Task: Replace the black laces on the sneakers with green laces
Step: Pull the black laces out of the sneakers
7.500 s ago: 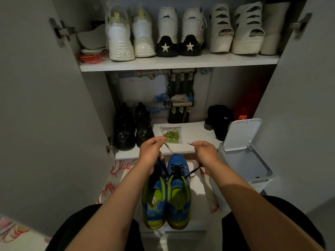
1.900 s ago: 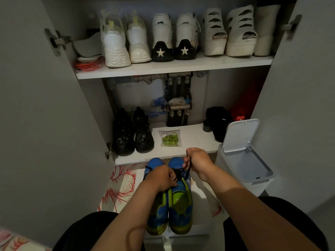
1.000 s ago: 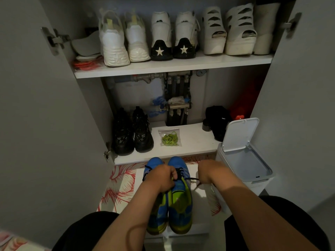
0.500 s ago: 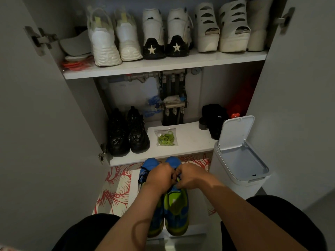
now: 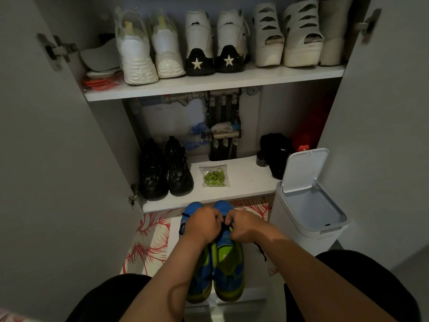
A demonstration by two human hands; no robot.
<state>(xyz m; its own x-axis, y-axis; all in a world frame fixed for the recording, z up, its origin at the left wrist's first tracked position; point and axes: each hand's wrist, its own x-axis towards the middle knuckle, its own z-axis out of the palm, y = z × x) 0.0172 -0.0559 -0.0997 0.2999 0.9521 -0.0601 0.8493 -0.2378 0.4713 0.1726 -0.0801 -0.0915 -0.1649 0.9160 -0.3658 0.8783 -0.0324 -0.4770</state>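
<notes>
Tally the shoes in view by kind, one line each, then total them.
White chunky sneakers: 2
White high-tops with star heels: 2
White strappy wedges: 2
Black shoes: 2
Blue sneakers: 2
Total: 10
Not counted: the pale thing cut off at the top shelf's right end.

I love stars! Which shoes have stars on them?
The white pair with black heels, in the middle of the top shelf. Each heel bears a white star; no other shoes show one.
</notes>
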